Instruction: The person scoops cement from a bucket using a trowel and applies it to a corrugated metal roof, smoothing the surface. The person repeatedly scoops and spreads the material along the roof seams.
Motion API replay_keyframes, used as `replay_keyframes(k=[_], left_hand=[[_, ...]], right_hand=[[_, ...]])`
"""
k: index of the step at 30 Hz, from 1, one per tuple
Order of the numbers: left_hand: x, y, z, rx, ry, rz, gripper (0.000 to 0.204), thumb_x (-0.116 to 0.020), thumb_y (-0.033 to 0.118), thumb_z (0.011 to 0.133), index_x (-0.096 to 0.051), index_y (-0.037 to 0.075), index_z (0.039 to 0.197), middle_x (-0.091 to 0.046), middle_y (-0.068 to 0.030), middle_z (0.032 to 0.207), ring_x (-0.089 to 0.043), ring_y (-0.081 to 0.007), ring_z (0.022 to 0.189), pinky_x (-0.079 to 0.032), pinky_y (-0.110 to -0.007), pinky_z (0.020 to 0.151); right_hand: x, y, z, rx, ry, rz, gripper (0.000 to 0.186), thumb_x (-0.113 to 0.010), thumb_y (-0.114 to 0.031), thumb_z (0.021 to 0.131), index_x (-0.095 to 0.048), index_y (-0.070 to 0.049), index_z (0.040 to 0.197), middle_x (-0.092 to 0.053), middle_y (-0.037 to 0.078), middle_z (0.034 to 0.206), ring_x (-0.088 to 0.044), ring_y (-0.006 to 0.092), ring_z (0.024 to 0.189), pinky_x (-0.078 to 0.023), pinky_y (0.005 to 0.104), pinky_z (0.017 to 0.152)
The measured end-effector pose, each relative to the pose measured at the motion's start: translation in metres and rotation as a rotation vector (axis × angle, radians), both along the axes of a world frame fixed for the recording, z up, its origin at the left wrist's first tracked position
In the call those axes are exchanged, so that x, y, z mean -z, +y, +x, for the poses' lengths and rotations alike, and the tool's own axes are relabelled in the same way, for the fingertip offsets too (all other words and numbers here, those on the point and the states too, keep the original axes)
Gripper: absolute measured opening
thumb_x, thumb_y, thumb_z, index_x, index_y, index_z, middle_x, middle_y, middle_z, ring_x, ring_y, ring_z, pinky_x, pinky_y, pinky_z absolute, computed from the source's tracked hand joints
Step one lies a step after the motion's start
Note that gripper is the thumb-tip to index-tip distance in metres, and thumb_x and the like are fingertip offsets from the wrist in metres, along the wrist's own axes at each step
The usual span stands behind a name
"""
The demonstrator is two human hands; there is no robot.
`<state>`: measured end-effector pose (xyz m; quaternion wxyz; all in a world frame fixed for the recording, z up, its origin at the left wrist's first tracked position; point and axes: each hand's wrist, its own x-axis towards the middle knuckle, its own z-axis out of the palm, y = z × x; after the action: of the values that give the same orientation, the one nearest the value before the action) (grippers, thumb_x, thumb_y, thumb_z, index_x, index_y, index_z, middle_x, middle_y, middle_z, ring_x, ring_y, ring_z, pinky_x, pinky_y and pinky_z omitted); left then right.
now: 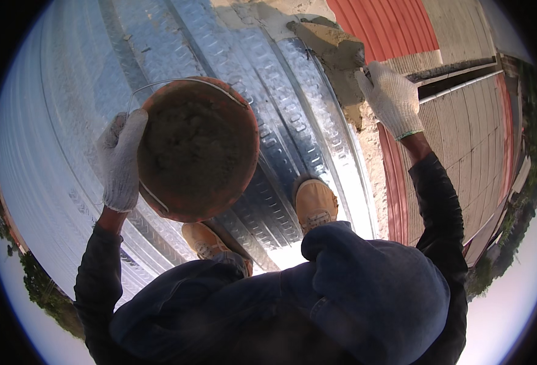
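My left hand [121,159], in a white knit glove, grips the rim of a round orange bucket [235,131] filled with grey mortar [186,149]. A thin wire handle arcs over the bucket's far side. My right hand [392,97], also gloved, reaches up and to the right and holds a trowel loaded with wet mortar [335,45] against the roof edge. Only the trowel's blade end shows under the mortar. I crouch on a corrugated metal roof [86,79], and my tan boots [314,204] stand on its ribs.
The shiny ribbed roof sheets slope away to the left and top. A rough mortar strip [369,152] runs along the roof's right edge. Beyond it lie a red corrugated roof [390,24] and lower tiled roofs [463,134]. Trees show at the rim.
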<state>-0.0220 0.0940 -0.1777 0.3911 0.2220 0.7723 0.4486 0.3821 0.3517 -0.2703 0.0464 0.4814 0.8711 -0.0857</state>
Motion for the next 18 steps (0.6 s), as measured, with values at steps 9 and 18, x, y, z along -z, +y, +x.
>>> replay_keyframes(k=[9, 18], left_hand=[[0.002, 0.002, 0.000, 0.004, 0.001, 0.001, 0.030, -0.076, 0.032, 0.112, -0.070, 0.009, 0.093, -0.061, 0.0086, 0.088, -0.052, -0.0026, 0.083, -0.045, -0.024, 0.077], [0.010, -0.004, -0.016, 0.092, 0.014, 0.045, 0.030, -0.073, 0.032, 0.113, -0.069, 0.009, 0.096, -0.061, 0.0078, 0.090, -0.052, -0.0030, 0.084, -0.046, -0.024, 0.078]], right_hand=[[0.002, -0.016, 0.025, 0.065, -0.084, -0.062, 0.040, -0.062, -0.042, 0.112, -0.070, -0.004, 0.104, -0.076, 0.019, 0.099, -0.078, 0.0389, 0.090, -0.062, 0.0521, 0.078], [-0.005, -0.031, 0.041, 0.164, 0.008, -0.080, 0.046, -0.060, -0.047, 0.113, -0.069, -0.003, 0.103, -0.075, 0.020, 0.100, -0.078, 0.0413, 0.092, -0.061, 0.0544, 0.081]])
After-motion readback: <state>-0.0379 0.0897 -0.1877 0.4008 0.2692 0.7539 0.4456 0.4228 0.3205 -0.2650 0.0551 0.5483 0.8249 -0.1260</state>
